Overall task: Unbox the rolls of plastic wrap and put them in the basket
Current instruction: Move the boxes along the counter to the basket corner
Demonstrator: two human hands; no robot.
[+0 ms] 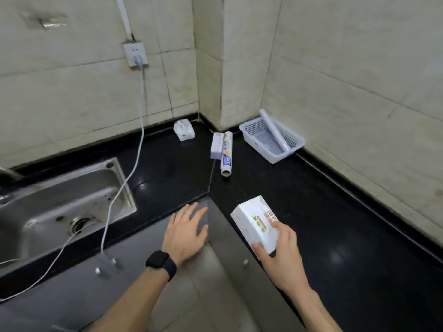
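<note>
My right hand grips a white carton box with green print, holding it over the front edge of the black counter. My left hand hovers empty with fingers spread near the counter's inner corner. A white perforated basket stands in the far right corner against the wall, and one plain white roll leans inside it. A printed roll of plastic wrap lies on the counter beside a lilac box, touching it.
A steel sink fills the left side. A white cable runs from the wall socket down across the sink rim. A small white object sits by the back wall. Tiled walls enclose the counter corner.
</note>
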